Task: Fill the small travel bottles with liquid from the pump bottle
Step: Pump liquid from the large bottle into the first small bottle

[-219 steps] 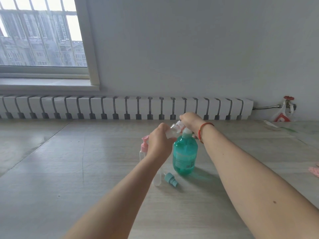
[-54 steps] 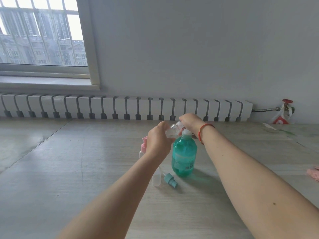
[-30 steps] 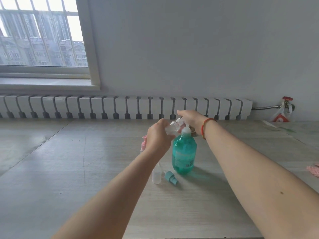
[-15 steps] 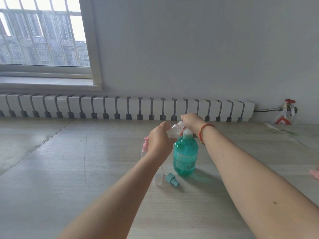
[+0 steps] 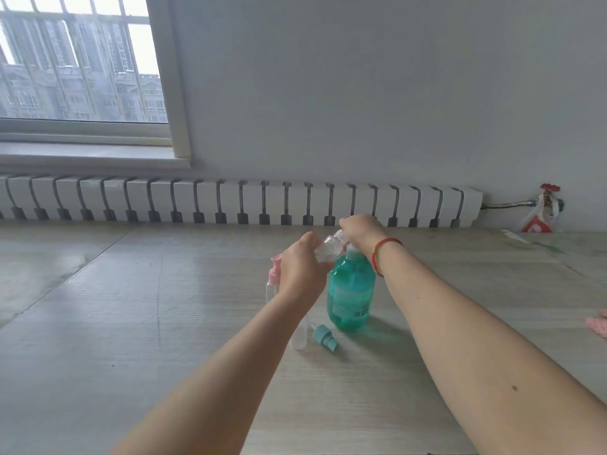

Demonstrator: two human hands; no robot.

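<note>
A teal pump bottle [image 5: 350,290] stands on the table. My right hand [image 5: 363,229] rests on its pump head, which the hand hides. My left hand [image 5: 302,267] holds a small clear travel bottle [image 5: 325,249] tilted, its mouth up against the pump under my right hand. Behind my left hand stands a clear travel bottle with a pink pump top [image 5: 274,274]. Another clear travel bottle [image 5: 300,333] stands without a cap, partly behind my left forearm. A loose teal cap [image 5: 325,337] lies beside it.
A white radiator [image 5: 230,201] runs along the wall behind the table. A pipe with a red valve [image 5: 549,195] and a plastic bag hangs at the far right. Something pink [image 5: 599,325] lies at the table's right edge.
Both hands have stayed at the pump. My right hand rose slightly one second ago and has come back down on the pump head. The view shifted a little.
</note>
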